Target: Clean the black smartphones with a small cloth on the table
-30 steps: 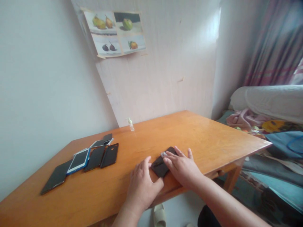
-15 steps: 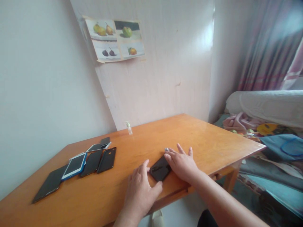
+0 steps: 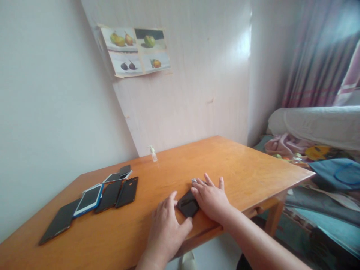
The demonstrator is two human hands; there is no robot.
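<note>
A black phone (image 3: 188, 204) lies on the wooden table near its front edge. My left hand (image 3: 168, 225) steadies it, thumb at the near corner and forefinger at the left corner. Across the phone's upper right part rests my right hand (image 3: 210, 198), palm down, with two fingers raised. A small whitish-grey crumpled piece (image 3: 194, 180), like a cloth or wipe, peeks out at the right fingertips; the rest of it is hidden under the hand.
Several phones and tablets lie at the left, among them a blue-cased tablet (image 3: 89, 200), a black tablet (image 3: 59, 223) and a black phone case (image 3: 127, 192). A small pump bottle (image 3: 153, 154) stands at the back. Beyond the table's right edge is a cluttered bed (image 3: 323, 165).
My right hand and the whitish piece under it have slid slightly toward the left and nearer to me over the phone. My left hand has stayed at the corner.
</note>
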